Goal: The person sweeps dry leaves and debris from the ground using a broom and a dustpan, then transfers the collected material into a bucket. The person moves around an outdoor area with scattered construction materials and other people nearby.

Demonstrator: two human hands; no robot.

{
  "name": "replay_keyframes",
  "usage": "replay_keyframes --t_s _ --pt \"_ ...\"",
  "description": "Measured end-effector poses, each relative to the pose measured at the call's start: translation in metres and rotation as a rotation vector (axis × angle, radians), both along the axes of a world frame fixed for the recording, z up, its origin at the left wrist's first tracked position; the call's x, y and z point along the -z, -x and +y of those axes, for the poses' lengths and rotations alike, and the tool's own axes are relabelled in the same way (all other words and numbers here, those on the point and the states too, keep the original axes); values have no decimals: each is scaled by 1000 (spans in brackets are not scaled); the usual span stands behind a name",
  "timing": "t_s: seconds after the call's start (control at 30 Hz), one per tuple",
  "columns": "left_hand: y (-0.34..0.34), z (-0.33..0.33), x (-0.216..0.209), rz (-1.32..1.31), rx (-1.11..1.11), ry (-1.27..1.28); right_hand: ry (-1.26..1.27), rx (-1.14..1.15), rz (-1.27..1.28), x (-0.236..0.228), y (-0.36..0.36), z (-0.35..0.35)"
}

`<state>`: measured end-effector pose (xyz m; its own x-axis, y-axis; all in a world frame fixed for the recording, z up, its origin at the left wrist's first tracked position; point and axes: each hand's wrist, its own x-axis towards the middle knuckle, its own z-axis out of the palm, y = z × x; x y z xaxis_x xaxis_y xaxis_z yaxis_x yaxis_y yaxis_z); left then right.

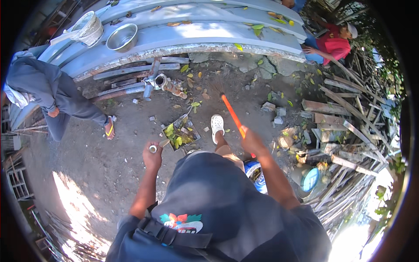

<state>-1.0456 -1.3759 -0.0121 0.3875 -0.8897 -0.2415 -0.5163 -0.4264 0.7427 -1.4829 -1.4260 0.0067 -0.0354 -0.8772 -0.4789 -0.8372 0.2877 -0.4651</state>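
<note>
My right hand (253,142) is closed around the orange handle (231,110) of a broom. Its thin dark bristles (217,88) rest on the dirt ahead of me. My left hand (152,157) grips a pale handle (153,149), whose round end shows above the fist. That handle points toward a dustpan (175,149) on the ground, and appears to belong to it. Green and yellow leaves (178,136) lie in the pan. My foot in a white clog (217,124) stands between the dustpan and the broom.
Ahead lie grey-blue boards (196,30) with a white bucket (91,31) and metal bowl (122,38). A person in grey (39,83) is at left, another in red (334,45) at far right. Scrap wood (349,113), a bucket (305,178) and a blue-white container (256,175) flank my right.
</note>
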Motion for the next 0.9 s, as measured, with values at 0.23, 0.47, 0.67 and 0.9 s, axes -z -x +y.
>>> replay_keyframes --t_s 0.23,0.47,0.67,0.9 --pt "11 1 -6 37 -185 -85 -30 -343 -77 77 -14 -240" --pt "31 -16 -14 108 -237 -108 -131 -589 -49 145 -55 -354" --pt "47 -22 3 268 -346 4 -424 -762 151 50 38 -327" --pt "36 -19 15 332 -392 33 -209 -440 -79 17 68 -335"
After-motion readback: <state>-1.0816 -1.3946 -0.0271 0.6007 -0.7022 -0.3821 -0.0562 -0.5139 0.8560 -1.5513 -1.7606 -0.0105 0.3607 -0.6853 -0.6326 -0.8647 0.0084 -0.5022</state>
